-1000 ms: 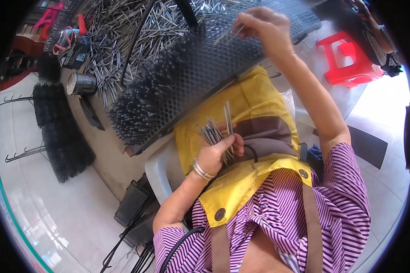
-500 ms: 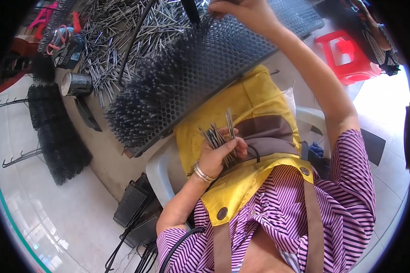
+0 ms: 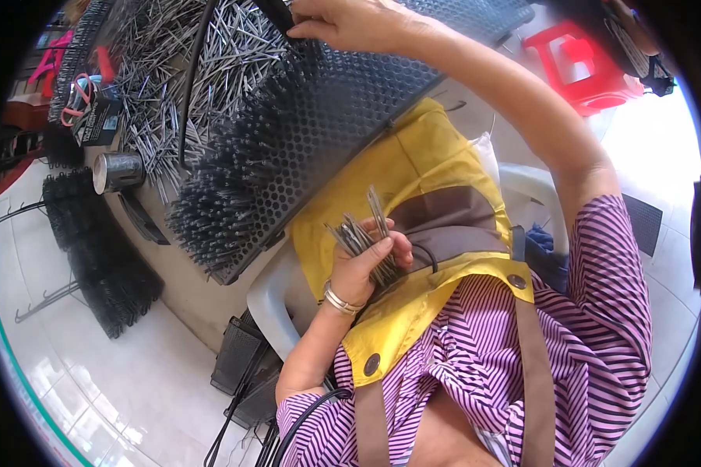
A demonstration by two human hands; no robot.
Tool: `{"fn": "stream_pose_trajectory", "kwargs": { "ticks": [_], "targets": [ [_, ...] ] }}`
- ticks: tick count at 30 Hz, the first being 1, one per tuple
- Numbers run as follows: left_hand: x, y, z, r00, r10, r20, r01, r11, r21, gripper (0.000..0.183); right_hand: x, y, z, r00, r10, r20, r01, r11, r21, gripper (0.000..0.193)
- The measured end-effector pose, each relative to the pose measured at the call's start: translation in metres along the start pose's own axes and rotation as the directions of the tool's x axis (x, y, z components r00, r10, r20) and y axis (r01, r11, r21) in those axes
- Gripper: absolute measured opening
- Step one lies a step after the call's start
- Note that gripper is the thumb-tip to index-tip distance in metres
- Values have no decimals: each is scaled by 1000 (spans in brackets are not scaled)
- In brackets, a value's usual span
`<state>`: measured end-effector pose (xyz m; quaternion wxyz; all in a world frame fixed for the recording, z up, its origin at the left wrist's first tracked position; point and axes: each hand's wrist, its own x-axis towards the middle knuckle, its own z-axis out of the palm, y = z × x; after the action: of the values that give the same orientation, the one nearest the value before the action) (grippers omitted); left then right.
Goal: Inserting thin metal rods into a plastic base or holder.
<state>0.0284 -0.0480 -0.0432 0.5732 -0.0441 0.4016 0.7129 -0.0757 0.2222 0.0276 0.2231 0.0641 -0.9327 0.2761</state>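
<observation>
My left hand, a bracelet at its wrist, is closed around a bundle of thin metal rods over my lap, with a few rods standing apart from the rest. Beyond it lies a tilted dark plate full of holes. Many dark upright pins crowd its left part, while the holes farther right stand bare. My right hand reaches across to the plate's far side, by the edge of the pins. Its fingers are pinched together; what they hold is hidden.
Loose metal rods are heaped behind the plate, with a tin can and a black box at left. Black bristly bunches hang from hooks. A pale chair arm stands near, a red stool far right.
My right hand has shifted left along the plate's far side. The whole view has turned slightly. My left hand keeps its hold on the rods.
</observation>
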Motion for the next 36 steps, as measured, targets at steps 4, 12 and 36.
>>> {"fn": "stream_pose_trajectory", "kwargs": {
  "ticks": [4, 12, 36],
  "targets": [
    [0, -1, 1, 1000, 1, 3, -1, 1000, -1, 27, -5, 5, 9, 999, 3, -38, -1, 999, 38, 18],
    [-3, 2, 2, 1000, 28, 10, -28, 999, 17, 28, -25, -8, 8, 923, 28, -384, 2, 997, 78, 13],
    [-6, 7, -2, 1000, -11, 3, 12, 998, -59, 28, -84, -51, -11, 775, 568, -278, -248, 677, 693, 15]
  ]
}}
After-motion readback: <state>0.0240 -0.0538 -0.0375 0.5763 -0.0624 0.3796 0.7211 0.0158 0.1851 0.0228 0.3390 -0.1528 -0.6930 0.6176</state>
